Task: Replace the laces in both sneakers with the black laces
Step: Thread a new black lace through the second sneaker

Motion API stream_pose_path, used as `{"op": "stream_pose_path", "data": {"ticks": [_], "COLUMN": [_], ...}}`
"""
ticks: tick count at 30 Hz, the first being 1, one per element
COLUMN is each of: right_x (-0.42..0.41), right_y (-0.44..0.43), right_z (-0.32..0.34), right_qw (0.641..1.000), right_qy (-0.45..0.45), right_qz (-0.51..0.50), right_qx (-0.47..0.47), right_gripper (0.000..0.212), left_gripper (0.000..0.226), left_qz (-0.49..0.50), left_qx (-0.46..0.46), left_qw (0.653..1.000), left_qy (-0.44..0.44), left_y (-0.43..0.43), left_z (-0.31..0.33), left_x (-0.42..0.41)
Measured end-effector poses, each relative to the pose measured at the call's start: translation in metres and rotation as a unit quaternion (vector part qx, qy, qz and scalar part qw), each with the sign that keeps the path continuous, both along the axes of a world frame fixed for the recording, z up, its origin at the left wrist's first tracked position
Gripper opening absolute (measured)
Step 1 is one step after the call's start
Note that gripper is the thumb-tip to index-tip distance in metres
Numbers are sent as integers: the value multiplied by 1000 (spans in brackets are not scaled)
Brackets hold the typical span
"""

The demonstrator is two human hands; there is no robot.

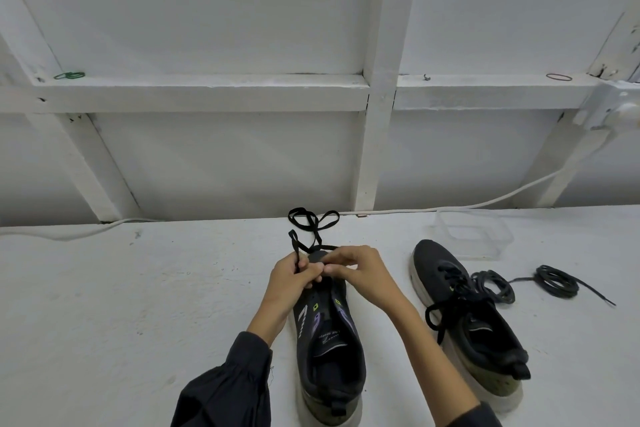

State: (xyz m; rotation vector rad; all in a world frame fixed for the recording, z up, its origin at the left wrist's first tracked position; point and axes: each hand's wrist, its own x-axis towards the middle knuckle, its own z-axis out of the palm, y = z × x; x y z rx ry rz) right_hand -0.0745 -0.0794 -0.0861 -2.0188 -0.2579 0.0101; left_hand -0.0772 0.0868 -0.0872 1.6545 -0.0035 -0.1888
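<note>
At lower centre of the frame a dark sneaker (329, 350) sits on the white table (138, 305), its toe pointing away toward the wall. Both hands meet over the toe end. The left hand (292, 277) pinches a strand of the black lace (313, 224), and the right hand (362, 272) has its fingers curled, nipping the same lace close to the front eyelets. The rest of the lace lies in loose loops beyond the toe, by the wall. At lower right a second sneaker (467, 319) lies angled and laced. A grey coil (491, 284) touches it, a black coil (557, 282) lies further right, and a clear tub (471, 236) stands beyond its toe.
</note>
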Motion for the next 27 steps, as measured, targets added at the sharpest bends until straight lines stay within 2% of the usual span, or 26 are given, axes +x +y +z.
{"op": "stream_pose_path", "data": {"ticks": [2,4,8,13,17,20,24,27], "right_x": [-1,-2,1,-4,-6,-7,-11,-14], "right_y": [0,3,3,2,-3,-13,-19,-22], "right_z": [-2,-5,-9,-6,-5,-8,-15,-20], "right_qw": [999,999,995,999,996,995,995,995], "right_qy": [3,-4,-26,-34,-44,-28,11,35], "right_qz": [-26,-45,-100,-27,-58,-82,-96,-96], "right_qx": [31,25,15,8,46,52,11,-12], "right_gripper": [10,9,22,29,24,17,26,18], "left_gripper": [33,33,35,37,38,38,37,35], "left_qz": [4,22,72,63,64,71,-6,-43], "left_qx": [-14,-32,-44,-34,-21,57,171,209], "left_qw": [1000,999,996,997,997,995,984,975], "left_qy": [7,14,0,-21,-33,-50,-56,-58], "left_y": [-1,-3,-3,-5,-3,3,4,0], "left_z": [-2,-5,-7,-5,-5,-9,-16,-19], "left_x": [0,-1,-1,0,0,0,1,-2]}}
